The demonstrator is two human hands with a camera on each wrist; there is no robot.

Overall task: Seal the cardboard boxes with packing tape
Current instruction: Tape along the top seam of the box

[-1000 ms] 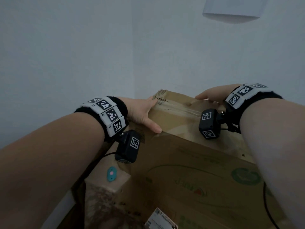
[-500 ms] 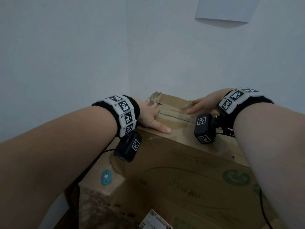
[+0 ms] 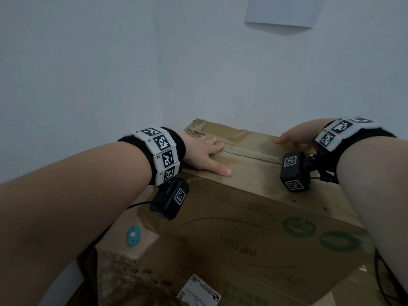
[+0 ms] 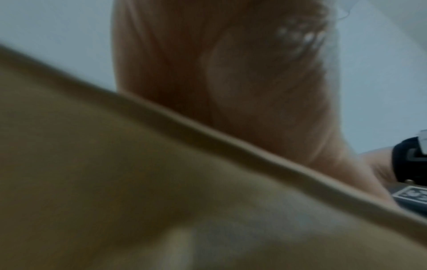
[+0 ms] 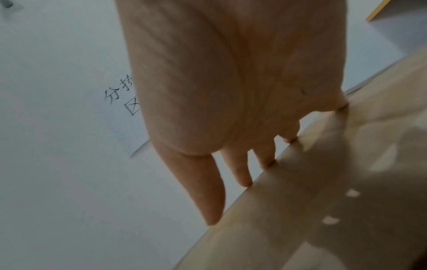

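**Hands slide apart along the taped seam**

Since a second ago the left hand (image 3: 204,154) has flattened, released, beside the brown cardboard box's (image 3: 254,215) torn far-left corner; the right hand (image 3: 297,134), fingers straight, presses the glossy clear packing tape (image 3: 249,154) toward the right edge. Sealing looks nearly done.

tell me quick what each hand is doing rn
Left hand: open, flat on the box top by the seam, holding nothing.
Right hand: open, straight fingers touching the box's far edge, holding nothing.
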